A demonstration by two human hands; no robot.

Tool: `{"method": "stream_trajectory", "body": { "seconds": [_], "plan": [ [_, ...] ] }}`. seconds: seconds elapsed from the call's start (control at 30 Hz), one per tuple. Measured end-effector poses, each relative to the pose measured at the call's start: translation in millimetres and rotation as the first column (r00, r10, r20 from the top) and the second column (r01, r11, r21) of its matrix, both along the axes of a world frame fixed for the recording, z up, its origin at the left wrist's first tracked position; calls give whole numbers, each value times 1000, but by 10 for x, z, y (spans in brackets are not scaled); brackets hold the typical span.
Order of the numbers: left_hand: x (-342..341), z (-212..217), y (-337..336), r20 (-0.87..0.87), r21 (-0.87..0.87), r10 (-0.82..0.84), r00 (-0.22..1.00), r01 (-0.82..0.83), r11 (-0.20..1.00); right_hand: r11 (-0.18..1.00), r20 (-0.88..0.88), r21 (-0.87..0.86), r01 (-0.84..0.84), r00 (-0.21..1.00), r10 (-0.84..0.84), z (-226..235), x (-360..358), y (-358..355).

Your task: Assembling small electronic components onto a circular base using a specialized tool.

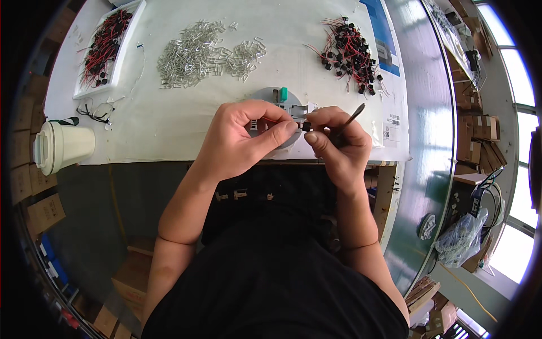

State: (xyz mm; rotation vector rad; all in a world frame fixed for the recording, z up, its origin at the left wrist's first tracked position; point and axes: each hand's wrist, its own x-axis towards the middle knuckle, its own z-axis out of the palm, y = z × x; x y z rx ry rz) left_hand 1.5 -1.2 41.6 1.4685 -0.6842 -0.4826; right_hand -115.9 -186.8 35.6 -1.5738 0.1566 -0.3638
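Above the table's near edge, my hands meet over a round grey base that carries a green block and a metal bracket. My left hand is closed in a pinch at the wired side of a small black component; a red wire runs under its fingers. The fingertips of my right hand grip the component's other side. A slim dark metal tool with a flattened tip also sticks out from my right hand, its lower part hidden. The hands cover much of the base.
Beyond the hands lies a heap of U-shaped metal clips. Black components with red wires are piled at far right, with more in a white tray at far left. Glasses and a cream lidded container stand left.
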Motion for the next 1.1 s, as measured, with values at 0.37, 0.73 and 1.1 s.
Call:
{"method": "stream_trajectory", "body": {
  "seconds": [0.37, 0.73, 1.1],
  "plan": [
    [18, -183, 0, 398, 135, 111, 911, -178, 975, 841, -68, -540, -30, 998, -9, 22, 62, -168],
    [-64, -295, -75, 617, 235, 135, 775, -345, 909, 373, -145, -919, -130, 989, -12, 202, 166, -29],
    [-88, -291, -12, 635, 197, 135, 761, -329, 924, 423, -145, -897, -129, 989, -7, 271, 67, 24]
  ]
}}
